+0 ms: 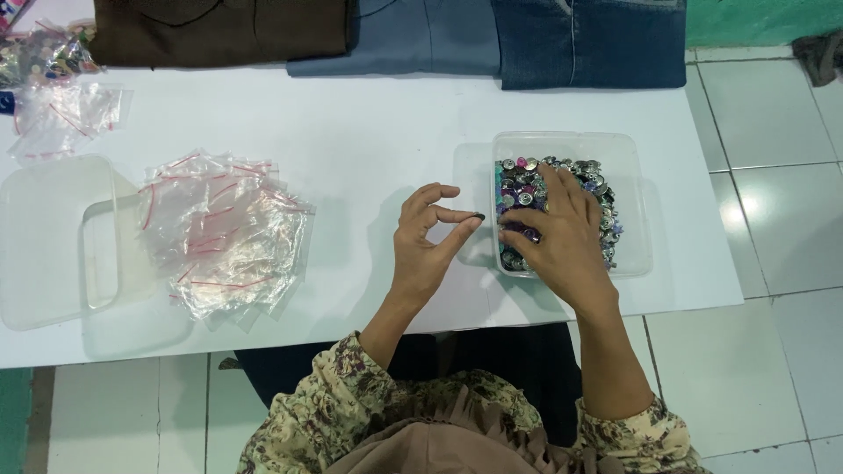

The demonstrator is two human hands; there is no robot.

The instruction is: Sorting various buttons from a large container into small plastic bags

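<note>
Near the middle-left of the white desk (pixel 369 132), a loose heap of small clear plastic bags (pixel 224 233) with red seal strips, flat and overlapping. At the far left edge, a few more clear bags (pixel 61 118) of the same kind, crumpled. Beyond them in the top-left corner, a filled clear bag (pixel 48 53) showing mixed colours inside. No labels, signs or screens anywhere in view.

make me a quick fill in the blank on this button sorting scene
1. The right hand reaches into a clear tub full of ____.
2. The left hand pinches one small dark button between thumb and ____.
3. The pile of small clear bags has ____ seal strips.

Missing words: buttons; forefinger; red
</note>
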